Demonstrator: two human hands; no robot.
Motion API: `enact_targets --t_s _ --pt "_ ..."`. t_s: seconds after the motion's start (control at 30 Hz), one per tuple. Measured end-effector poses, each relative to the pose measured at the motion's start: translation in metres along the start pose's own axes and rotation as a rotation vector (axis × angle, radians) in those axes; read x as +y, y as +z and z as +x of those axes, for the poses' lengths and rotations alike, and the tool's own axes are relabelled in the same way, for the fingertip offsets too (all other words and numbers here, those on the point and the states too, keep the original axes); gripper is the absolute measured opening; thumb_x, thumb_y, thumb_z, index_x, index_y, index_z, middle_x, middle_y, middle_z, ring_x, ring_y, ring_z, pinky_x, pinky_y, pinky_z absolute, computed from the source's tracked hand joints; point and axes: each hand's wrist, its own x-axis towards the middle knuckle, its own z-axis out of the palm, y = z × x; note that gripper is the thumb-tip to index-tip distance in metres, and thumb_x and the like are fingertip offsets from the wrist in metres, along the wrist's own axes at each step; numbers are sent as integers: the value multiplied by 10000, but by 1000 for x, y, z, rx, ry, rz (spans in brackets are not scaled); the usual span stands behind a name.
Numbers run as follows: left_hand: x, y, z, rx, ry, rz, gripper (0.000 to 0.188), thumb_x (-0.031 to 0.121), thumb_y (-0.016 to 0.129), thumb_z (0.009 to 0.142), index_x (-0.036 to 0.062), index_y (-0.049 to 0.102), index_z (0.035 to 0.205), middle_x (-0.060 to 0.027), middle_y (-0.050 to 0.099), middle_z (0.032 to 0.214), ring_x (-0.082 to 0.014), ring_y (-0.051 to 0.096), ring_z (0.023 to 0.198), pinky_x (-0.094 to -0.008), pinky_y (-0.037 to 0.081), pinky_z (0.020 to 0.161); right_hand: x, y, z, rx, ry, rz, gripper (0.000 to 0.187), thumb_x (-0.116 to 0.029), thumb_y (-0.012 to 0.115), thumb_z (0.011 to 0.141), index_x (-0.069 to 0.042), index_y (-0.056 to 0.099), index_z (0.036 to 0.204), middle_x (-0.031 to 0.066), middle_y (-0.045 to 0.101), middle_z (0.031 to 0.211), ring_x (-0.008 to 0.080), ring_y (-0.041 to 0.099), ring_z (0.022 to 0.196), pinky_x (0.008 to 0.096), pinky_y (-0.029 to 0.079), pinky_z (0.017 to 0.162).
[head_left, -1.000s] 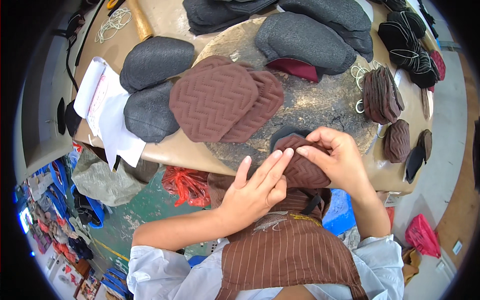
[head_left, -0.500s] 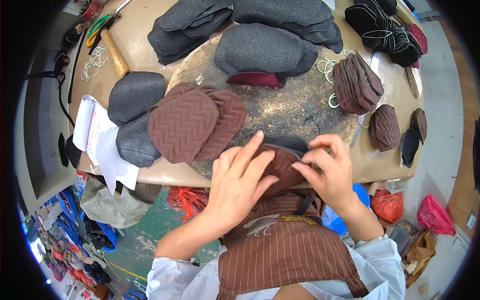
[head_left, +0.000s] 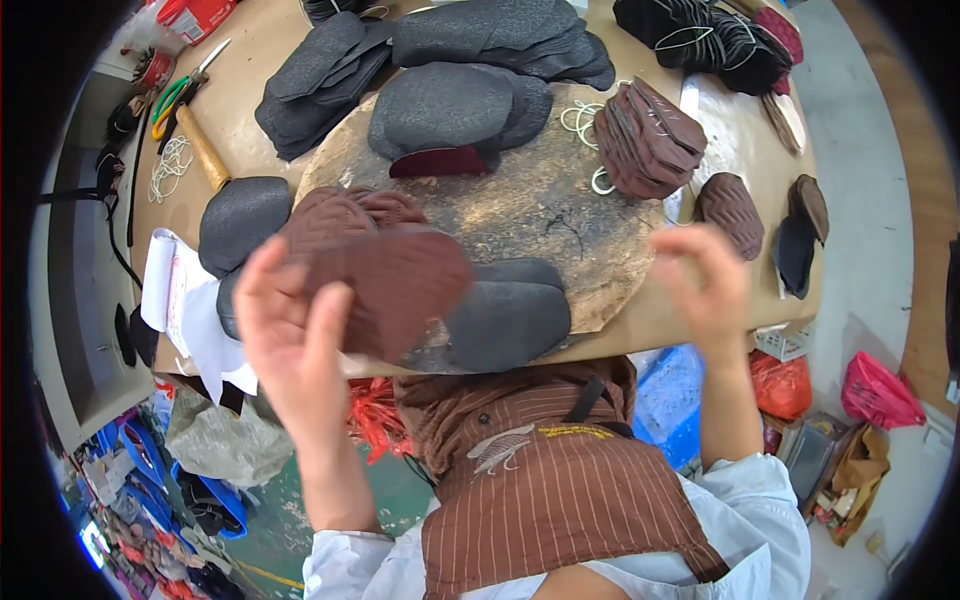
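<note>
Head view: the left hand (head_left: 290, 335) is raised above the near edge of the tan wooden desk (head_left: 700, 300), fingers spread and curled around the left end of a flat brown sole-shaped fabric piece (head_left: 385, 290), which it holds in the air, blurred, over the desk. The right hand (head_left: 700, 280) is also lifted near the desk's near right edge, blurred, fingers loosely bent and holding nothing that can be seen; it is well apart from the brown piece.

Just beyond the held piece lies a stack of brown quilted sole pieces (head_left: 345, 210), and to its right, at the near edge of a worn round work board (head_left: 560, 215), lie two dark grey felt sole pieces (head_left: 505, 315). A further grey felt piece (head_left: 240, 215) lies to the left of the brown stack, beside white paper sheets (head_left: 185, 310) hanging over the desk edge.

Farther back, piles of dark grey felt pieces (head_left: 450, 100) cover the board's far side, with a dark red piece (head_left: 440, 163) tucked under them. A fanned stack of brown pieces (head_left: 645, 135) stands to the right, near loose white string loops (head_left: 585, 120). A wooden-handled hammer (head_left: 200, 150) lies at the far left.

The person wears a brown striped apron (head_left: 560, 500) over a white shirt.
</note>
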Motion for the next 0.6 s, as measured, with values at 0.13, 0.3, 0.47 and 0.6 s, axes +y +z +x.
enact_targets --t_s 0.13,0.3,0.47,0.6 --pt "2 0 4 131 604 957 509 -32 688 774 33 523 1251 -176 460 1327 -291 466 1220 -401 408 1003 56 -80 22 99 38 -551 445 -38 679 790 -6 553 1215 165 589 1184 291 555 1128 332 409 979" --pt "-29 15 -86 -378 476 694 635 154 803 677 145 561 1265 -295 266 1423 -454 297 1310 -513 306 1038 71 -90 38 -175 189 -472 504 -25 663 795 -18 516 1278 144 552 1117 287 539 1074 326 420 916" --pt "-49 20 -120 -504 422 851 710 193 811 673 132 512 1315 -363 159 1426 -493 225 1297 -574 241 1036 76 -99 52 -324 80 -436 449 -15 662 787 -23 546 1221 129 534 1070 265 523 1023 329 405 907" --pt "-57 25 -130 -474 428 905 716 255 788 705 151 491 1348 -353 187 1416 -483 257 1290 -586 233 1023 79 -101 57 -277 143 -467 330 -49 690 766 -1 547 1059 120 545 1013 295 528 944 341 421 829"
